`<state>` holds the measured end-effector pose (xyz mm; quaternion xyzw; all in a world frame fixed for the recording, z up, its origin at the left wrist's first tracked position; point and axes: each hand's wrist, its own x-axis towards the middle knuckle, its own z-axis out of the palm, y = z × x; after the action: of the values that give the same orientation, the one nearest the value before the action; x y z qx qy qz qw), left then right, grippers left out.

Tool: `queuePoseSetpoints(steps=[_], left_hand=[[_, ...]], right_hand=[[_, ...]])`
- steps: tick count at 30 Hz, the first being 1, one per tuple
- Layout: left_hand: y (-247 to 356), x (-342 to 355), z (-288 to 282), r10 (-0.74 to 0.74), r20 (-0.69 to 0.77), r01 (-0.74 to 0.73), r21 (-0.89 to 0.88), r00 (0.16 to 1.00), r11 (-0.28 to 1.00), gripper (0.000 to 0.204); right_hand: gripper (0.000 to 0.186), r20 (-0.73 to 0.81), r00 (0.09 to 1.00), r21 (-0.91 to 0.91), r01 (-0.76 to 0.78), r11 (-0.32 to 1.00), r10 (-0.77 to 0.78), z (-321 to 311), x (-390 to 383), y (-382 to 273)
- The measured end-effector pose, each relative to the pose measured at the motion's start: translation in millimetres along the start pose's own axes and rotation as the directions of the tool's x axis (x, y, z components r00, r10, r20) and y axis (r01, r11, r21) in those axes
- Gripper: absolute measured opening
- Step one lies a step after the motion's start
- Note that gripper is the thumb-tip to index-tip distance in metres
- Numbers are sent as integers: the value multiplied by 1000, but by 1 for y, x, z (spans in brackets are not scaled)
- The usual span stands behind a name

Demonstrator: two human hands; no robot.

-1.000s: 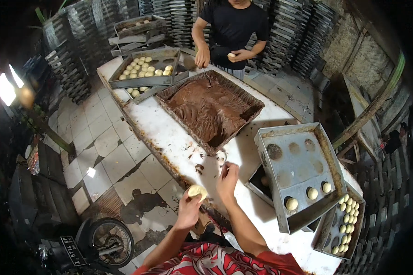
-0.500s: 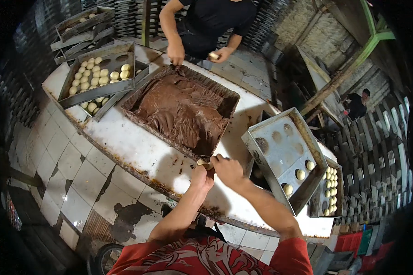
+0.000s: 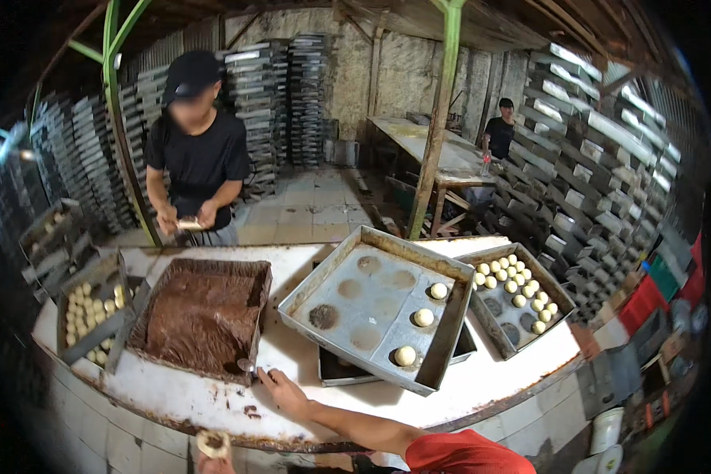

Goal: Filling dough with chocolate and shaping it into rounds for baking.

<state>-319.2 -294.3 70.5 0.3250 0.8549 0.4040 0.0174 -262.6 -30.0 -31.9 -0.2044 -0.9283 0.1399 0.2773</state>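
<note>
At the bottom edge, my left hand (image 3: 215, 464) holds a flattened piece of pale dough (image 3: 212, 442) with a brown smear of filling on it. My right hand (image 3: 291, 397) reaches over the table to the near right corner of a tray of brown filling (image 3: 197, 316). Its fingers are at a small shiny metal tool (image 3: 246, 365), whose end lies at the tray's rim; the grip is only partly visible. Right of that hand, a metal tray (image 3: 355, 276) carries three dough balls (image 3: 423, 317) along its right side and sits tilted on another tray.
A tray of several dough balls (image 3: 521, 288) stands at the right, and stacked trays with more balls (image 3: 91, 312) at the left. Across the white table (image 3: 395, 407) a co-worker (image 3: 197, 150) holds a dough piece. A green post (image 3: 438, 118) rises behind; tall tray stacks line the walls.
My view has tilted up and turned right. My hands, together at the filling tray's corner before, are now apart: the left low with the opened dough, the right at the metal tool.
</note>
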Motion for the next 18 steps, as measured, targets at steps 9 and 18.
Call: queuePoseSetpoints(steps=[9, 18], left_hand=[[-6, -107, 65, 86, 861, 646, -306, 501, -699, 7], [5, -162, 134, 379, 876, 919, -157, 299, -363, 18]], right_hand=[[37, 433, 899, 697, -290, 656, -63, -126, -88, -68], [27, 194, 973, 388, 44, 921, -128, -210, -254, -98]])
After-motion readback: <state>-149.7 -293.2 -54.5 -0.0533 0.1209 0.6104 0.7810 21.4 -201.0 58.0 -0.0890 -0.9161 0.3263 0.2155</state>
